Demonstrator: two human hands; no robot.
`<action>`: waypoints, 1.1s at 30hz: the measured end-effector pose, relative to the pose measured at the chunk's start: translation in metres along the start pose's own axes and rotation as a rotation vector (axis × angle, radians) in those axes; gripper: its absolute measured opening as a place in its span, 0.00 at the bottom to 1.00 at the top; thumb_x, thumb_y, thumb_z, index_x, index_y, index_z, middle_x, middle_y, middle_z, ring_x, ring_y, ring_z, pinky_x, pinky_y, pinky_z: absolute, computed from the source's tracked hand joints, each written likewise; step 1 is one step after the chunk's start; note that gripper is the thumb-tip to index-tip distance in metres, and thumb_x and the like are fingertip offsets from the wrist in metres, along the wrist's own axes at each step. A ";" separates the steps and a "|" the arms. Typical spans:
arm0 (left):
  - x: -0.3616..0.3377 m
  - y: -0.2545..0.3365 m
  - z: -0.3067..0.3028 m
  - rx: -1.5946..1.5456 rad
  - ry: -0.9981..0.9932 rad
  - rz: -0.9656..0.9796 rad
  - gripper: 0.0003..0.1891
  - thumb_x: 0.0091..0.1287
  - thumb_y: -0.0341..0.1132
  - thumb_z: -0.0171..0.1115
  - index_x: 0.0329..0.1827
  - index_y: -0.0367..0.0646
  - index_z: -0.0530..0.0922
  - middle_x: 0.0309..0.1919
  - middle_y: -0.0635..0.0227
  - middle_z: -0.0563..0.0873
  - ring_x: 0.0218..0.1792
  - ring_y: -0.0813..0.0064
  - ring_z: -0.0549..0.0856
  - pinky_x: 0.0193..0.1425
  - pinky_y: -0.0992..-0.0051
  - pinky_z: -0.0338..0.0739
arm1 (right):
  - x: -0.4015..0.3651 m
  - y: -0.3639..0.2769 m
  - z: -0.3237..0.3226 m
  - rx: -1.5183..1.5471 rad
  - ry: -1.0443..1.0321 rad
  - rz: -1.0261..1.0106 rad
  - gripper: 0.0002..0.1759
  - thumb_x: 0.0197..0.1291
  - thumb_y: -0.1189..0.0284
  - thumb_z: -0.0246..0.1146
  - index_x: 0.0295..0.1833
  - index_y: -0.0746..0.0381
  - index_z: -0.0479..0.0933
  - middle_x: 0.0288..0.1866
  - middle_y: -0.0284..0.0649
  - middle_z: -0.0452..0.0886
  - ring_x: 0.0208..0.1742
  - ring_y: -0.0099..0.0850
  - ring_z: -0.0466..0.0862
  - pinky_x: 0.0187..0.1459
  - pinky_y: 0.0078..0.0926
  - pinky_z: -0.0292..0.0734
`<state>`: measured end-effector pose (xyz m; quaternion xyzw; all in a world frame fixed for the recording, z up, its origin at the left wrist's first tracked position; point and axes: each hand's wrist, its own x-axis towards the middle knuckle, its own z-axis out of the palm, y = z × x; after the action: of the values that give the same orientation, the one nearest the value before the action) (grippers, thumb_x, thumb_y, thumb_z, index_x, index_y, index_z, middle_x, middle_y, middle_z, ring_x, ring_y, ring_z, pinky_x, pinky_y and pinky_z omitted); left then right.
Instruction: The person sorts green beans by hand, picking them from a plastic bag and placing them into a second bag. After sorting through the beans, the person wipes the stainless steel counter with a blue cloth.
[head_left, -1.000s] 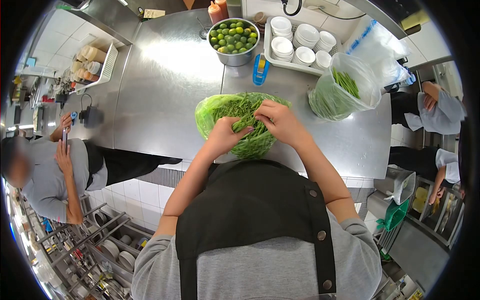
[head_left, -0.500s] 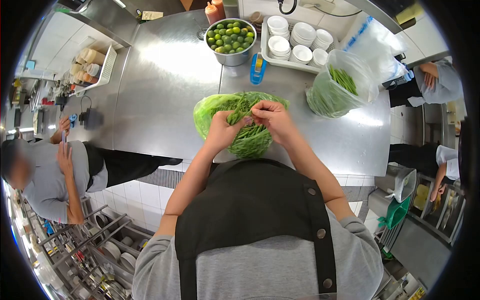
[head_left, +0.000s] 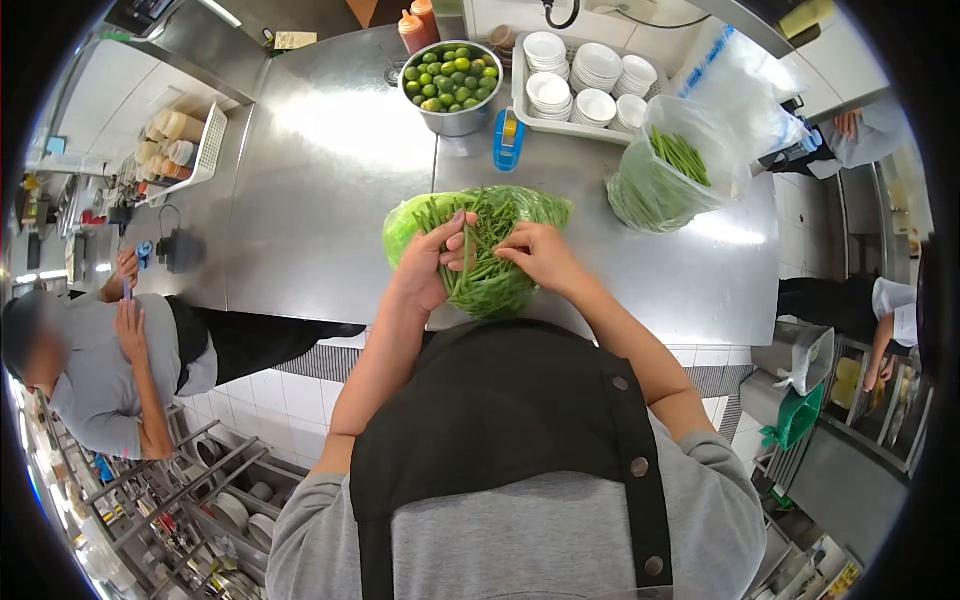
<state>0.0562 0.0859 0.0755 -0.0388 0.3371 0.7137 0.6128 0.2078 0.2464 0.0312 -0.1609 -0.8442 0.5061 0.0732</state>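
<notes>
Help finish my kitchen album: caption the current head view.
Left hand holding green stalks over a plastic bag, right hand alongside, limes in a metal pot beyond.

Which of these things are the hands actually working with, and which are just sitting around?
In use:
- left hand, holding green stalks
- right hand, at the stalks
- green plastic bag beneath
- probably the clear bag of similar stalks

Just around:
- metal pot of green fruit
- blue tape dispenser
- stacked white dishes
- squeeze bottles
</notes>
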 end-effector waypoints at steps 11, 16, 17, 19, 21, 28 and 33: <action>0.006 0.003 -0.016 -0.189 0.000 0.054 0.10 0.81 0.38 0.58 0.53 0.41 0.79 0.24 0.81 0.73 0.21 0.90 0.66 0.26 0.85 0.64 | 0.001 -0.046 -0.017 0.318 0.028 -0.022 0.09 0.68 0.71 0.67 0.44 0.67 0.84 0.35 0.38 0.82 0.36 0.26 0.81 0.38 0.25 0.75; 0.007 0.002 -0.013 -0.234 0.027 0.069 0.10 0.81 0.38 0.57 0.55 0.40 0.77 0.26 0.79 0.75 0.22 0.89 0.67 0.27 0.84 0.66 | 0.004 -0.054 -0.005 0.111 0.178 -0.227 0.03 0.68 0.78 0.66 0.42 0.66 0.83 0.36 0.38 0.82 0.37 0.28 0.81 0.38 0.25 0.75; 0.008 0.001 -0.011 -0.213 0.044 0.098 0.10 0.81 0.38 0.57 0.55 0.41 0.77 0.26 0.79 0.76 0.22 0.89 0.67 0.28 0.84 0.66 | 0.003 -0.055 -0.001 0.148 0.236 -0.270 0.02 0.68 0.78 0.66 0.41 0.66 0.83 0.36 0.38 0.82 0.37 0.28 0.81 0.38 0.25 0.75; 0.006 -0.003 -0.004 -0.173 0.080 0.157 0.11 0.81 0.38 0.58 0.56 0.41 0.77 0.27 0.78 0.76 0.22 0.88 0.67 0.28 0.83 0.66 | 0.004 -0.059 0.005 0.217 0.386 -0.345 0.02 0.68 0.78 0.66 0.40 0.67 0.82 0.35 0.38 0.82 0.36 0.29 0.81 0.38 0.27 0.75; 0.012 -0.003 -0.011 -0.256 0.103 0.229 0.10 0.80 0.38 0.58 0.55 0.40 0.77 0.27 0.77 0.77 0.22 0.88 0.67 0.29 0.83 0.66 | 0.004 -0.059 0.008 0.282 0.570 -0.402 0.03 0.66 0.77 0.67 0.40 0.66 0.82 0.33 0.39 0.80 0.34 0.33 0.81 0.37 0.32 0.75; -0.001 0.013 0.001 0.056 0.231 0.473 0.12 0.77 0.38 0.64 0.51 0.36 0.81 0.25 0.79 0.75 0.24 0.86 0.68 0.31 0.80 0.65 | -0.001 -0.009 -0.005 0.214 -0.050 0.052 0.05 0.70 0.77 0.63 0.43 0.68 0.83 0.38 0.42 0.82 0.42 0.34 0.82 0.45 0.30 0.76; 0.001 0.007 0.001 0.077 0.211 0.468 0.13 0.76 0.39 0.65 0.51 0.36 0.82 0.27 0.77 0.77 0.26 0.83 0.71 0.34 0.78 0.69 | 0.002 0.005 -0.005 -0.063 0.110 -0.040 0.06 0.63 0.81 0.64 0.43 0.64 0.85 0.41 0.45 0.81 0.45 0.43 0.82 0.49 0.35 0.77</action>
<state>0.0498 0.0871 0.0791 -0.0107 0.4259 0.8147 0.3935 0.2087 0.2529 0.0290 -0.1739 -0.8575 0.4680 0.1242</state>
